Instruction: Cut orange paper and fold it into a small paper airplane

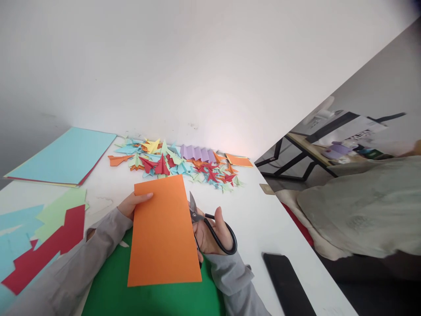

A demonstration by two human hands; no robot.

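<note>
An orange sheet of paper [162, 237] is held up in the middle of the head view. My left hand [134, 204] grips its upper left edge, thumb lying on the front and the other fingers hidden behind. At the sheet's right edge, my right hand [212, 232] has black-handled scissors [205, 219] in it, the blades pointing up and apart from each other. Part of the right hand's fingers is hidden behind the sheet and the handles. Under the orange sheet lies a green surface [108, 285].
Folded paper pieces [161, 164] in several colours lie along the wall. Large light-blue sheets [69, 153] rest at the back left, with cut red paper [49, 250] nearer. A black phone-like slab [287, 285] is at the right. Beyond the white table [251, 206] is a draped cloth [355, 206].
</note>
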